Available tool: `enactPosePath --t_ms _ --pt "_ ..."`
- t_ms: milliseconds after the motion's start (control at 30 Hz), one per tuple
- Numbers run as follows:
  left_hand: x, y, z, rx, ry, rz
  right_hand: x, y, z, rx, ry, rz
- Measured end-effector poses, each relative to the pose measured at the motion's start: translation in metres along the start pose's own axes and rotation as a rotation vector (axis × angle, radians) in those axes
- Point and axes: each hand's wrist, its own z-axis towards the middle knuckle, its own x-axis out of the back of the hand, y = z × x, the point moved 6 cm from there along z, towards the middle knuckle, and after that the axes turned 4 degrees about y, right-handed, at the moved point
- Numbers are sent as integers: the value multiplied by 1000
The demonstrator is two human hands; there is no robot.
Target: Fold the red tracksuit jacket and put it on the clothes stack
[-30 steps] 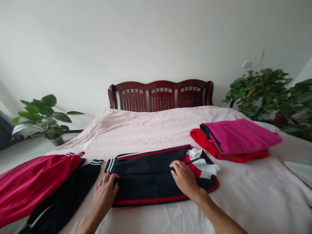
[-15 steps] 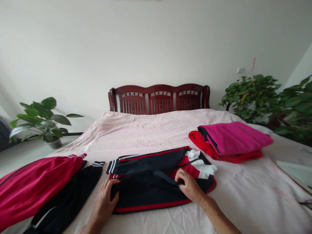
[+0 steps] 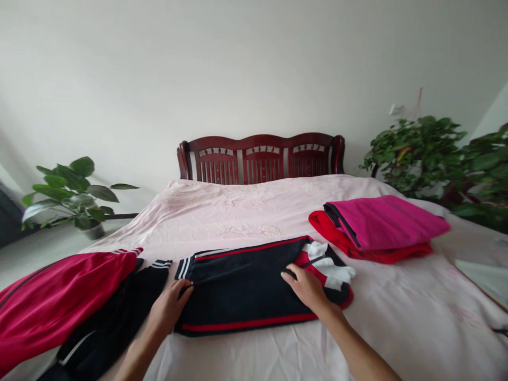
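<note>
A folded navy track jacket (image 3: 242, 291) with red piping, white-striped cuffs and a red-and-white end lies flat on the bed in front of me. My left hand (image 3: 169, 307) pinches its left edge just below the striped cuff, thumb and fingers closed on the cloth. On the right part of the jacket, my right hand (image 3: 307, 288) has curled fingers gripping the fabric beside the white and red panel. To the left lie a crimson track jacket (image 3: 71, 296) with a striped cuff and a dark garment (image 3: 115, 323) with white stripes, both loosely spread.
A pale pink sheet (image 3: 222, 222) covers the bed. A folded magenta garment (image 3: 392, 222) rests on a red one (image 3: 381, 256) at the right. Behind stands a dark wooden headboard (image 3: 262, 153). Potted plants flank the bed, one left (image 3: 79, 196) and leafy ones right (image 3: 420, 153).
The near part of the navy jacket, lifted and creased before, now lies smoother over the rest. Both hands have moved slightly away from me with the cloth.
</note>
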Motion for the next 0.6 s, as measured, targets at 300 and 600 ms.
enactPosePath --t_ms 300,600 --pt "-34 69 -23 -422 51 277 -24 -51 -16 411 167 -248" --pt "-33 23 -8 -253 1 185 -46 3 -5 215 -9 -357"
